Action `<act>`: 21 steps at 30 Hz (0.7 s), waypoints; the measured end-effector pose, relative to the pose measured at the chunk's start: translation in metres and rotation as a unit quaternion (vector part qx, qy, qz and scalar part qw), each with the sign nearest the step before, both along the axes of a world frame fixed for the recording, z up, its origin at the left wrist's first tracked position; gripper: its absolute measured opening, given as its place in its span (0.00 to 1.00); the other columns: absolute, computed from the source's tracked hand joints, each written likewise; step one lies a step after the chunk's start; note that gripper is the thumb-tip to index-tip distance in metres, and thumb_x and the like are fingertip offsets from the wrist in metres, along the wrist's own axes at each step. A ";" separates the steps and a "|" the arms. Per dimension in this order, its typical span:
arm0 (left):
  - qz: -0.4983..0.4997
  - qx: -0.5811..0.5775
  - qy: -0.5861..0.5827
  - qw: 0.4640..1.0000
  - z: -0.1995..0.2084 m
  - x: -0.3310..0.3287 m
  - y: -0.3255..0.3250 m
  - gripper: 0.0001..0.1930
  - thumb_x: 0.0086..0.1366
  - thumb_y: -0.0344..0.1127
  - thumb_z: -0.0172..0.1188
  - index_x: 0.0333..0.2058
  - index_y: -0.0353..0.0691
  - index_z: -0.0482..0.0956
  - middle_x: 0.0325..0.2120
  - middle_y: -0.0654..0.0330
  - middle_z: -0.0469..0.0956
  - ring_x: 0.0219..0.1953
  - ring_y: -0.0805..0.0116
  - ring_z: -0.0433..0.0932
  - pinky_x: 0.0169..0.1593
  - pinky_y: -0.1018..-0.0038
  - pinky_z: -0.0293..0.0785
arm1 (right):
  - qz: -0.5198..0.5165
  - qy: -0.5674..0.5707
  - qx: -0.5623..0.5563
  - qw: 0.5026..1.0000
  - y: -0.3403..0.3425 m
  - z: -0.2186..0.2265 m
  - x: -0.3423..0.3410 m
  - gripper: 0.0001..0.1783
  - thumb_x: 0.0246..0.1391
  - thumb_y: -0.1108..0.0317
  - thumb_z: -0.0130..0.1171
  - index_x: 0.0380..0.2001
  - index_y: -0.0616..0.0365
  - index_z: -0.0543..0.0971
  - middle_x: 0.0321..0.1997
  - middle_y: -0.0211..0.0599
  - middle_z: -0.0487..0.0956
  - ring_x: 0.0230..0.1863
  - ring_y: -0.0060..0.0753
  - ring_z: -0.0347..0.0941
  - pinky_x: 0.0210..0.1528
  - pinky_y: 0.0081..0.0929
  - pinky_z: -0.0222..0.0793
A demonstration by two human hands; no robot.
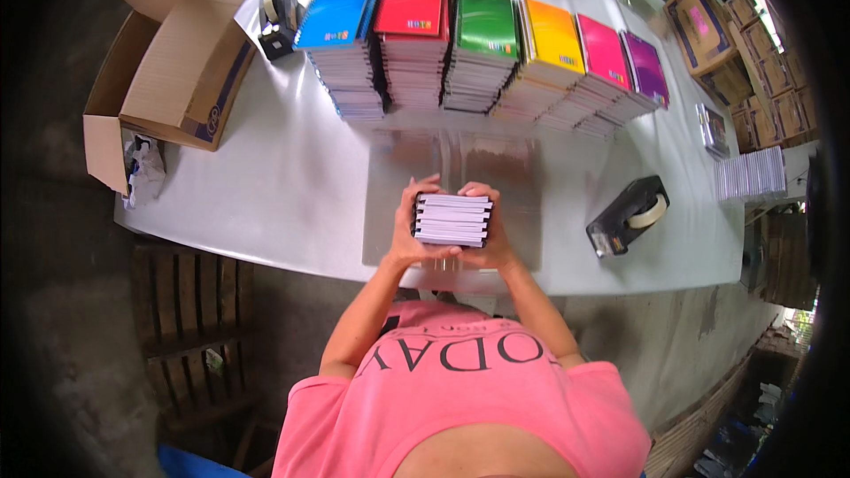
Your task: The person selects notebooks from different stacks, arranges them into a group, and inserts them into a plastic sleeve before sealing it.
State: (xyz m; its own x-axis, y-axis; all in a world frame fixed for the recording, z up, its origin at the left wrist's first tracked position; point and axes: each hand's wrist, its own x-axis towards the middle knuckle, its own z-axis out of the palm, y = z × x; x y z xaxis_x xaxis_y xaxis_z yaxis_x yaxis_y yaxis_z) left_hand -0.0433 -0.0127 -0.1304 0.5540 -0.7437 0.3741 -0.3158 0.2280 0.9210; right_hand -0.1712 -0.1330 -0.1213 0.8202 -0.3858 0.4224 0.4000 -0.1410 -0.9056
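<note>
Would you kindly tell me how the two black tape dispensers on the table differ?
The far tape dispenser stands beside the blue notebook stack, near the open cardboard box; the near tape dispenser sits alone toward the table's right front edge. The near one looks larger and lies angled. Both are black and hold a pale tape roll.

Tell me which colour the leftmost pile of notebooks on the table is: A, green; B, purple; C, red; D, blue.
D: the leftmost pile of notebooks in the row has a blue cover, and the red pile stands just to its right.
</note>
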 end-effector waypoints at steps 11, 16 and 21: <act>0.007 0.003 0.003 1.000 -0.028 -0.009 0.001 0.51 0.21 0.51 0.81 0.46 0.36 0.67 0.44 0.53 0.73 0.57 0.47 0.65 0.60 0.57 0.58 | -0.045 0.184 -0.085 0.978 0.004 -0.002 -0.009 0.51 0.25 0.71 0.75 0.56 0.54 0.57 0.52 0.39 0.65 0.56 0.40 0.63 0.61 0.35 0.59; 0.034 0.063 0.023 0.997 -0.028 -0.013 -0.002 0.46 0.25 0.49 0.81 0.44 0.36 0.68 0.40 0.51 0.76 0.52 0.51 0.71 0.55 0.62 0.66 | -0.059 0.196 -0.173 0.963 -0.004 -0.026 -0.016 0.49 0.29 0.69 0.75 0.57 0.57 0.59 0.54 0.40 0.67 0.56 0.38 0.64 0.58 0.33 0.62; 0.093 0.280 0.107 0.949 0.024 -0.002 -0.009 0.42 0.32 0.55 0.75 0.42 0.30 0.71 0.34 0.45 0.79 0.40 0.54 0.79 0.45 0.66 0.72 | 0.035 0.286 0.168 0.943 -0.025 0.034 -0.003 0.42 0.37 0.66 0.72 0.56 0.65 0.64 0.49 0.39 0.74 0.50 0.31 0.70 0.55 0.30 0.65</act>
